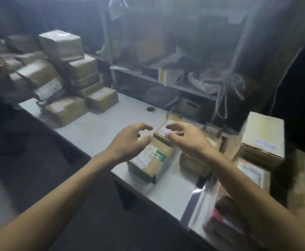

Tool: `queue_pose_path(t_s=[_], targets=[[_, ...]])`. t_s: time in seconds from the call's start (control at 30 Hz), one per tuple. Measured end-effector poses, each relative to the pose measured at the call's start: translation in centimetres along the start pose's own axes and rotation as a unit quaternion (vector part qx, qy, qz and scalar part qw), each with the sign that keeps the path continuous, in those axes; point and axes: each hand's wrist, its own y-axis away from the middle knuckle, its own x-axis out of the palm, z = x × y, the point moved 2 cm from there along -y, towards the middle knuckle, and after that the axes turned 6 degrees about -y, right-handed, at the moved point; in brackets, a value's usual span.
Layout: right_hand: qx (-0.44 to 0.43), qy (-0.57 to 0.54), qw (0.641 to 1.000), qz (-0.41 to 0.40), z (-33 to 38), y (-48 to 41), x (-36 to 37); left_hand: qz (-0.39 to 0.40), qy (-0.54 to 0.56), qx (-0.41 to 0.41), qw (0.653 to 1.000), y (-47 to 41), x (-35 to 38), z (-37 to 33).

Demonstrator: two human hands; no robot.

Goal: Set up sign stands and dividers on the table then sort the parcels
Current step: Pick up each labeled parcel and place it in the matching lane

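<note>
Cardboard parcel (149,161), taped, boxy — left hand (128,142), right hand (189,140)

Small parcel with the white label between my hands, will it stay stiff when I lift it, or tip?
The small parcel looks like a squared cardboard box, so it is probably stiff, not floppy. Being small, it is likely light. It seems to rest on or against the green-taped box, so a push may slide or tip it.
</note>
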Motion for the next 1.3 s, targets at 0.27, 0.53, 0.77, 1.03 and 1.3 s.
queue_pose_path(t_s=[0.27, 0.53, 0.77, 1.03, 1.3], targets=[[-0.065, -0.004, 0.992, 0.107, 9.7, -9.8, 13.7, -0.055, 0.027, -0.116, 0.991, 1.1, -10.0, 15.5], [-0.042, -0.033, 0.986, 0.156, 10.1, -23.9, 24.4, -0.052, 0.065, -0.169, 0.982, -8.0, -11.9, 28.7], [0.031, -0.069, 0.985, 0.155, 8.7, -37.8, 29.0, 0.009, 0.052, -0.163, 0.985, -21.7, -12.4, 37.8], [0.13, -0.074, 0.982, 0.117, 5.9, -50.4, 32.3, 0.039, 0.097, -0.139, 0.985, -36.5, -13.2, 46.1], [0.233, -0.112, 0.966, 0.007, 2.6, -63.1, 39.1, 0.065, -0.003, -0.076, 0.995, -51.6, -8.9, 55.1]])
